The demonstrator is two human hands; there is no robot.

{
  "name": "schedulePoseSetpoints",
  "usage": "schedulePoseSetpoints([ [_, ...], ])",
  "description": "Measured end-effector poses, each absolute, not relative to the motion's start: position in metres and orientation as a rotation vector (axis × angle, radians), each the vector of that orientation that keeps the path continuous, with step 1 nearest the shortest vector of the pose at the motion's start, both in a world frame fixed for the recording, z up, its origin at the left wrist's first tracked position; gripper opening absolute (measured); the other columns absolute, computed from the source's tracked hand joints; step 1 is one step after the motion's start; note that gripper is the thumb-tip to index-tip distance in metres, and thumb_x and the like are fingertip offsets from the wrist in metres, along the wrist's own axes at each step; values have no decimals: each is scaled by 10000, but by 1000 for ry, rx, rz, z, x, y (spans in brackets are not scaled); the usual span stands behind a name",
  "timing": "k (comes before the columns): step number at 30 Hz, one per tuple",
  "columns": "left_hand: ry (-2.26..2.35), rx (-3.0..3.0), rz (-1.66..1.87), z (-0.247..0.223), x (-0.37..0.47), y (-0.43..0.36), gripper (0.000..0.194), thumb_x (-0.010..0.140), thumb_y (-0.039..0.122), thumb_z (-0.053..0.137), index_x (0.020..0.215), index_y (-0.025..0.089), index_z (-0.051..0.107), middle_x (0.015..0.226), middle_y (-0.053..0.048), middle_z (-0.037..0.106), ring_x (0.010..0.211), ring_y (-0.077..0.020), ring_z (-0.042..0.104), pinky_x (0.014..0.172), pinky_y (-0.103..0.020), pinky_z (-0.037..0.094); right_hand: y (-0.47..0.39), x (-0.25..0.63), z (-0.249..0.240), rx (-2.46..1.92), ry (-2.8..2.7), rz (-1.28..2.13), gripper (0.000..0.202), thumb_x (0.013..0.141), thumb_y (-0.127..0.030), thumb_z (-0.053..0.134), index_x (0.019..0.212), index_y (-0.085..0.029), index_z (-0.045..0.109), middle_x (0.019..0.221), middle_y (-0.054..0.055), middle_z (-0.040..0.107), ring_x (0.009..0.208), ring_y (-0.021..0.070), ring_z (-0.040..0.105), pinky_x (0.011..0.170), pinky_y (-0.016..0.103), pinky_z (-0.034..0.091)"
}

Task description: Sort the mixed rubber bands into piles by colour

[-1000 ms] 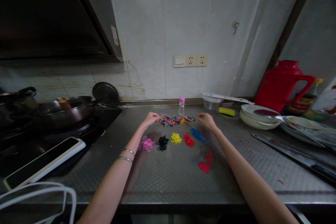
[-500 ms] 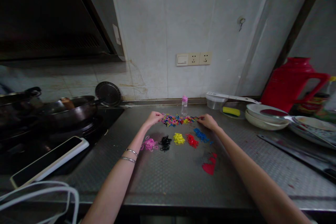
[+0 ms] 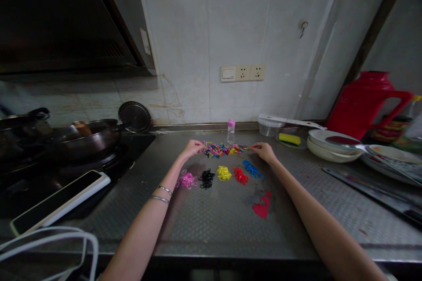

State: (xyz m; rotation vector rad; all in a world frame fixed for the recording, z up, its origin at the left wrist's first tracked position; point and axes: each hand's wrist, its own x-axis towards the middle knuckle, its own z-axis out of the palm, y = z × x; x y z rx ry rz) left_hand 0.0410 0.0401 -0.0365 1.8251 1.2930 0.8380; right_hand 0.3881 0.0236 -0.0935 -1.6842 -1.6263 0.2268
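A long heap of mixed coloured bands [image 3: 222,150] lies on the metal counter [image 3: 211,224]. My left hand [image 3: 192,148] is at its left end, fingers pinched; what they hold is too small to make out. Just off the right end is my right hand [image 3: 263,150], fingertips together, any content hidden. Nearer me, separate piles form a row: pink [image 3: 187,180], black [image 3: 207,178], yellow [image 3: 224,173], red [image 3: 240,175] and blue [image 3: 252,169]. Behind the heap stands a small clear bottle with a pink cap [image 3: 231,125].
Red heart shapes [image 3: 262,207] lie near my right forearm. On the right are a yellow sponge [image 3: 289,139], stacked bowls [image 3: 332,153], a knife [image 3: 369,193] and a red thermos [image 3: 359,105]. A pan [image 3: 82,142] and a white-edged device [image 3: 61,202] are at left.
My right hand has shifted slightly right, from touching the heap's right end to just beside it. My left hand stays at the left end. The view has moved slightly.
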Motion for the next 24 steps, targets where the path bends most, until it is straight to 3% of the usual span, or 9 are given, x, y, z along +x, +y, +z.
schedulePoseSetpoints([
  [8, 1294, 1865, 818, -41, 42, 40, 276, 686, 369, 553, 656, 102, 615, 449, 36, 441, 369, -37, 333, 367, -169, 226, 9, 357, -59, -1389, -1541, 608, 466, 624, -508, 586, 846, -111, 686, 746, 74, 660, 600, 128, 522, 479, 210, 364],
  [13, 1318, 1863, 810, -38, 44, 36, 281, 689, 367, 562, 672, 95, 635, 450, 32, 451, 384, -40, 333, 380, -172, 229, -1, 325, -42, -1224, -1573, 784, 479, 615, -519, 603, 846, -106, 672, 729, 58, 644, 559, 90, 491, 479, 195, 370],
  [19, 1081, 1933, 719, -17, 54, 21, 389, 669, 439, 594, 829, 93, 675, 488, 19, 499, 393, -41, 322, 387, -183, 211, -8, 298, -38, -1104, -1585, 818, 440, 621, -505, 609, 806, -110, 660, 648, 29, 613, 527, 80, 469, 467, 193, 361],
  [24, 885, 2012, 652, -7, 73, 6, 409, 670, 427, 608, 930, 117, 666, 615, -21, 602, 438, -51, 385, 417, -189, 252, -15, 284, -34, -1055, -1637, 753, 363, 622, -466, 620, 732, -121, 655, 732, 44, 626, 603, 103, 513, 512, 205, 385],
])
